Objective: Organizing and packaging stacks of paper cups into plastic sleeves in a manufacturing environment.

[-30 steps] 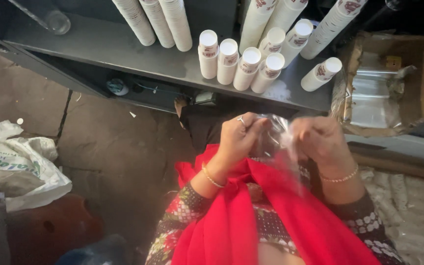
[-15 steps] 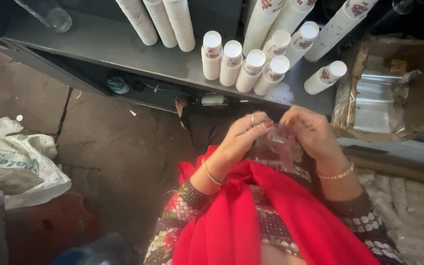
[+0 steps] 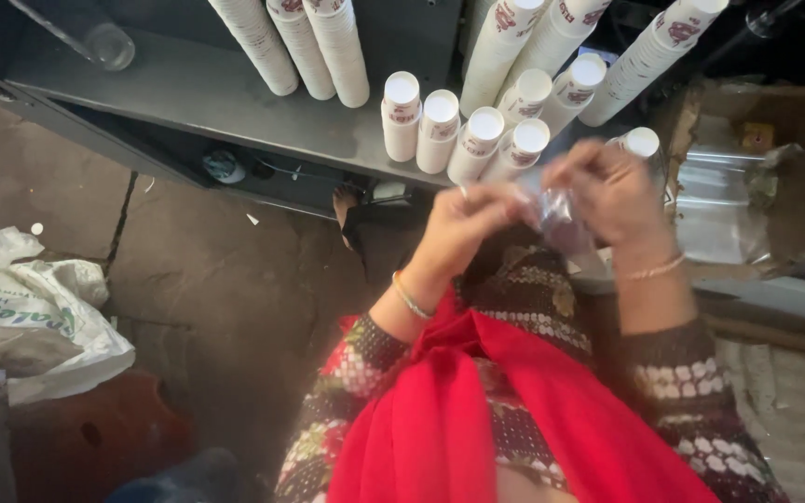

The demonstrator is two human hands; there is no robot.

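Note:
My left hand [image 3: 463, 228] and my right hand [image 3: 607, 191] are raised together in front of me, both pinching a thin clear plastic bag [image 3: 552, 216] that is bunched between the fingers. Just beyond the hands lie several short stacks of white paper cups [image 3: 463, 126] on a dark grey shelf [image 3: 197, 93]. A single stack end [image 3: 642, 142] shows right behind my right hand. A red scarf [image 3: 505, 410] hangs over my patterned sleeves below.
Tall stacks of white paper cups [image 3: 314, 47] lean at the back of the shelf. A cardboard box holding clear plastic bags [image 3: 747, 182] sits at the right. A white plastic sack [image 3: 30, 303] lies on the stone floor at the left.
Both hands have risen toward the shelf and drawn closer together. The clear bag, spread wider a second ago, is now bunched up between the fingers.

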